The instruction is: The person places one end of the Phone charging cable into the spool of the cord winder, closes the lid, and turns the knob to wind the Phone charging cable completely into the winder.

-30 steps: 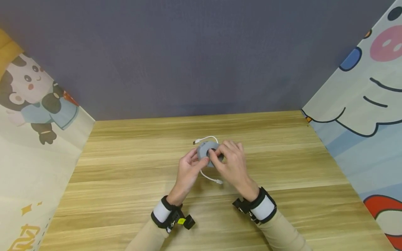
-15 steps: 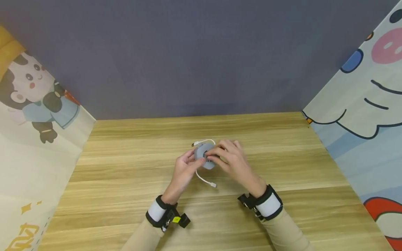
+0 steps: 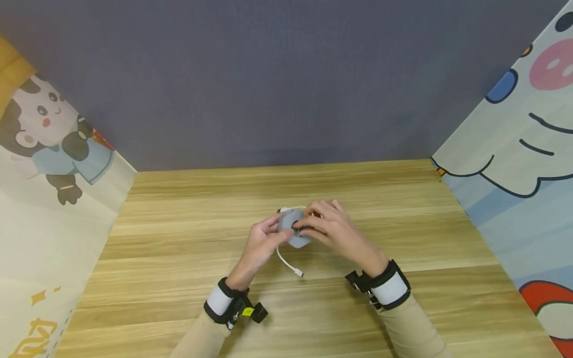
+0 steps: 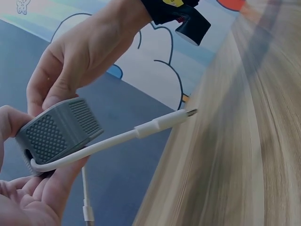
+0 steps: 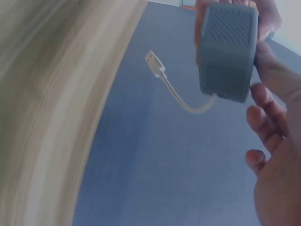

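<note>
Both hands (image 3: 264, 241) gripping grey dimpled reel (image 3: 293, 231), smooth white cable (image 3: 286, 261)

Reel (image 3: 293, 232): head view, mostly covered by both hands; only a grey patch shows between the fingers.
Reel (image 4: 59, 132) face: left wrist view, lower side hidden in the palm.
Cable (image 3: 286, 262): where it enters the reel is hidden by the left hand (image 3: 261, 243).
Far plug (image 3: 282, 210): too small to tell its type.
Right hand (image 5: 273, 155): right wrist view, cut off by right and bottom edges.
Left hand (image 4: 28, 197): cut off by the left and bottom edges.
Table (image 5: 51, 94): blurred in both wrist views; grain unreadable.
Forearms: head view, cut off at the bottom edge.
</note>
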`<state>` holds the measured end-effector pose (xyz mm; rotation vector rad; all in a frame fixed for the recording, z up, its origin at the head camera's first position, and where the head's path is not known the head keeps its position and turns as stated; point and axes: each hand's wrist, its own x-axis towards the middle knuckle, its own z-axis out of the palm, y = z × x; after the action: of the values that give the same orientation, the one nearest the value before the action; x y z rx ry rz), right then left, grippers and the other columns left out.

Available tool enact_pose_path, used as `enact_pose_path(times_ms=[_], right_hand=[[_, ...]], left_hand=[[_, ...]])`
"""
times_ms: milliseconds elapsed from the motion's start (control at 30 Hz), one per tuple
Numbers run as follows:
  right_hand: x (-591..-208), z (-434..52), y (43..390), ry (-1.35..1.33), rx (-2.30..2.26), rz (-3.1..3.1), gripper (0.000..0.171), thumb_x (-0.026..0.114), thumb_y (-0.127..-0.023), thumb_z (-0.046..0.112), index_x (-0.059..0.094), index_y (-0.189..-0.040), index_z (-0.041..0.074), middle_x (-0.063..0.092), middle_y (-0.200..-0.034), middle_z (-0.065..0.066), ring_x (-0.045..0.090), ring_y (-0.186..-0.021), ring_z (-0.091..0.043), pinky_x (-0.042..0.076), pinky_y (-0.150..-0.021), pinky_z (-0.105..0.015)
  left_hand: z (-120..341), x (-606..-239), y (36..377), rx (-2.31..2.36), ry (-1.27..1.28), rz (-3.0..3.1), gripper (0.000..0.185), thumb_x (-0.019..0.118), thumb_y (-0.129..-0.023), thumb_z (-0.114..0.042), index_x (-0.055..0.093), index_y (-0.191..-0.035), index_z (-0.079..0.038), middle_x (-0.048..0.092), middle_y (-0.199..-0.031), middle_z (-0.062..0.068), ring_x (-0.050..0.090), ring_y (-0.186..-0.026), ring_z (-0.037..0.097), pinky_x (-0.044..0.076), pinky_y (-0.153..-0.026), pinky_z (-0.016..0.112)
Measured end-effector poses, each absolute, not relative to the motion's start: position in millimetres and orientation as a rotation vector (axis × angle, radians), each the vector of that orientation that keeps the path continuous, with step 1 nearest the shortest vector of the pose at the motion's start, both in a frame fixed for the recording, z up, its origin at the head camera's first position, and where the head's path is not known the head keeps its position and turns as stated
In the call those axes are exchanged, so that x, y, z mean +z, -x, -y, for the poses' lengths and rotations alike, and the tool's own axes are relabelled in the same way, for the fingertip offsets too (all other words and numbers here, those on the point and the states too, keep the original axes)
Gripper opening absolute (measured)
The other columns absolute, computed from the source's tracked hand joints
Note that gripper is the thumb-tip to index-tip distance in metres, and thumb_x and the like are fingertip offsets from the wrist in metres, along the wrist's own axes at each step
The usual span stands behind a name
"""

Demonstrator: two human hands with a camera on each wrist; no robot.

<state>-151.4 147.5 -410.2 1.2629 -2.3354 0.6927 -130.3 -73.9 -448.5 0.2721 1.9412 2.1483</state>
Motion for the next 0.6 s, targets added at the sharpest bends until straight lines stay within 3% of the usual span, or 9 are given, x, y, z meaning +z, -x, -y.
enact_pose_path(times_ms=[200,600], right_hand=[[-407.4,-152.6,149.1,-1.341,0.594,2.340,0.022,0.082,-0.084,0.022,0.079,-0.106,0.021,0.063,-0.102,0.004,0.054,-0.088,-0.012,0.039,-0.078,-0.031],[-405.9,-155.6,151.2,-1.381,0.558,2.256,0.018,0.081,-0.084,0.023,0.079,-0.102,0.022,0.061,-0.095,0.006,0.053,-0.081,-0.010,0.039,-0.073,-0.029]], left_hand=[[77.0,-447.3,130.3,2.028,-0.333,-1.944,0.056,0.067,-0.095,-0.012,0.052,-0.145,0.008,0.069,-0.125,0.028,0.073,-0.103,0.025,0.061,-0.089,0.045],[78.8,-445.3,131.8,1.994,-0.388,-1.884,0.056,0.066,-0.097,-0.013,0.050,-0.145,0.009,0.068,-0.129,0.027,0.073,-0.104,0.022,0.062,-0.089,0.042]])
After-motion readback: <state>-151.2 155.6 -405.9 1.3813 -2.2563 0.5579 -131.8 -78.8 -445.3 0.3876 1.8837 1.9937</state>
